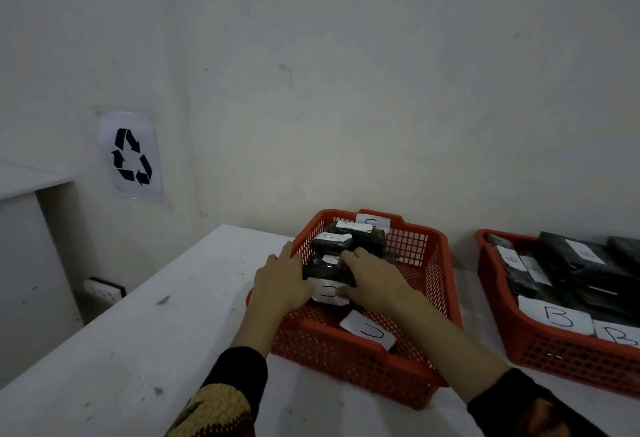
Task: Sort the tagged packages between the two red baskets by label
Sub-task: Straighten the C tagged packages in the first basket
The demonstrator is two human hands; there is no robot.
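Here, both hands down inside the left red basket [429, 284], closed from either side on one black wrapped package [327, 272]. Left hand [282, 280] against the package's left end, thumb side hidden, first finger stretched along the basket's rim. Right hand [375, 279] curled over the package's right end, fingertips hooked on its far top edge. White paper tag [329, 292] marked U hanging off the near face of that package, between the two wrists.

Probably the setting-down step: package level, low, over other U-tagged packages. Best done by lowering it flat onto the stack, tag kept upward and readable, then releasing one hand at a time so nothing slides. Worth avoiding the loose U tag [369, 331] lying near the basket's front wall, easily buried or knocked.

Beyond the hands, two more U-tagged packages [332, 240] stacked toward the basket's back wall, touching the held one or nearly so; cannot tell which. Well to the right on the white surface [138, 332], the second red basket [540, 350] with black packages and B tags [557, 317]. On the wall at left, a recycling-symbol sheet [131, 156].
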